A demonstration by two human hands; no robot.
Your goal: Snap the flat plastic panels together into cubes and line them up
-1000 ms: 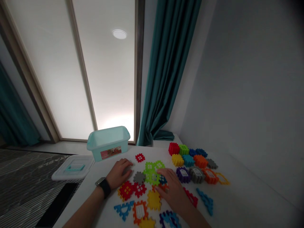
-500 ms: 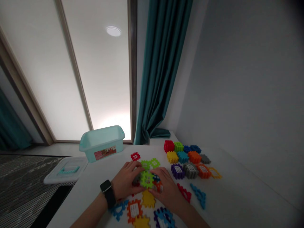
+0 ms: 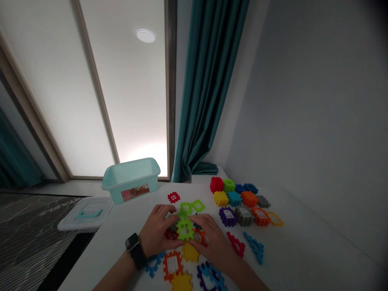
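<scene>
A lime-green toothed building tile (image 3: 184,229) with a cut-out window lies between my two hands. My left hand (image 3: 157,230), with a dark watch on its wrist, grips its left side, thumb at the lower corner and index finger near the upper one. My right hand (image 3: 212,240) is curled at the tile's right side, fingertips near its top edge and thumb near its bottom. Just beyond are two more lime-green window tiles (image 3: 186,208). Red and orange tiles are partly hidden beneath and beside my hands. A yellow tile (image 3: 190,252) lies just below my thumbs.
Stacks of coloured tiles, including a purple stack (image 3: 228,217), stand at the right. A red piece (image 3: 235,244) and a blue piece (image 3: 254,247) lie nearer. An aqua bin (image 3: 133,182) and its lid (image 3: 86,212) are at the left. Several tiles lie in front.
The held lime-green tile has moved slightly left and lies flatter. My left hand's fingers have spread a little, showing more of a red tile beside it. The view has shifted slightly.
</scene>
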